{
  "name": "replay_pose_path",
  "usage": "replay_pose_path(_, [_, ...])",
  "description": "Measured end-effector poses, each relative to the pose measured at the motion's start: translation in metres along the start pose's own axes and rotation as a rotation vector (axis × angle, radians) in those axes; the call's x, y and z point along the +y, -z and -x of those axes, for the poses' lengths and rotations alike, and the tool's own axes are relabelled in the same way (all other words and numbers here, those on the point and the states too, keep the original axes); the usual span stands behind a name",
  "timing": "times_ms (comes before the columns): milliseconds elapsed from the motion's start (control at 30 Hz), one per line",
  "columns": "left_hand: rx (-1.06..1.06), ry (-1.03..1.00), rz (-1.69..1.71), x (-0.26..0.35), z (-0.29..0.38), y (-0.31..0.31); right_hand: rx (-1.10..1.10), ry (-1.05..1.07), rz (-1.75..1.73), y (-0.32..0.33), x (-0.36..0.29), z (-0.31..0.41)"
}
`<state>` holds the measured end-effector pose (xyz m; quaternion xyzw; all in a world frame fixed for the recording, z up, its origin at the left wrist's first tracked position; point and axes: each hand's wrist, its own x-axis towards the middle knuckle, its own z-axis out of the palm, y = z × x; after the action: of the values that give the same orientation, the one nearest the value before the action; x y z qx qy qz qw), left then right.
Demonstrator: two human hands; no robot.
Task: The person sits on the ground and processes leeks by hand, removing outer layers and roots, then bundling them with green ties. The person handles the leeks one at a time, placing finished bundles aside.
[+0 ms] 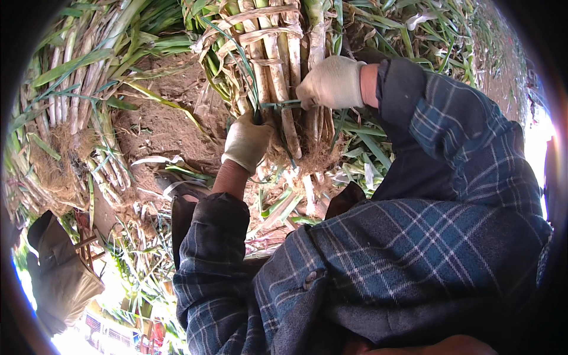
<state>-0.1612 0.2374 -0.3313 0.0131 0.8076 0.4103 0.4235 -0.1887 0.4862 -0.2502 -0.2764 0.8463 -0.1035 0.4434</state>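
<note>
A thick bundle of long-stalked green onions or leeks (276,73) lies before me, leaves towards the top and fibrous roots towards me. A green tie strip runs across the stalks a little above the roots. My left hand (249,141), in a pale knit glove, has its fingers closed at the strip's left end, against the bundle's left side. My right hand (330,84), gloved alike, grips the strip on the right side of the stalks. Both hands' fingertips are partly hidden. Dry leaves cross the stalks higher up.
More bundled onions or leeks (73,84) lie at the left, roots towards me. Loose green leaves (443,35) cover the ground at the upper right. Between the bundles shows brown soil (155,120). A person's dark trousers (66,270) appear at the lower left. Cut leaves lie below the bundle.
</note>
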Motion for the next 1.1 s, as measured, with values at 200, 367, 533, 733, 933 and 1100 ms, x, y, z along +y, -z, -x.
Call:
replay_pose_path(200, [-0.034,0.001,-0.03,0.017,0.006,0.002,0.006,-0.075,-0.074,-0.003,0.015,0.036])
replay_pose_path(367, [0.036,0.005,-0.174,0.028,0.013,-0.007,-0.044,-0.148,-0.177,-0.012,0.028,0.048])
replay_pose_path(533, [0.058,-0.018,-0.219,0.03,0.015,-0.011,-0.104,-0.258,-0.037,-0.02,0.035,0.049])
replay_pose_path(733, [0.14,-0.126,-0.428,0.029,0.005,0.001,0.306,-0.294,-0.544,-0.008,0.013,0.012])
replay_pose_path(933, [0.297,-0.201,-0.495,0.042,0.011,0.003,0.358,-0.379,-0.673,-0.031,-0.005,-0.035])
replay_pose_path(1100, [0.215,-0.487,-0.349,0.047,0.009,0.001,-0.015,-0.107,0.034,-0.04,0.004,-0.036])
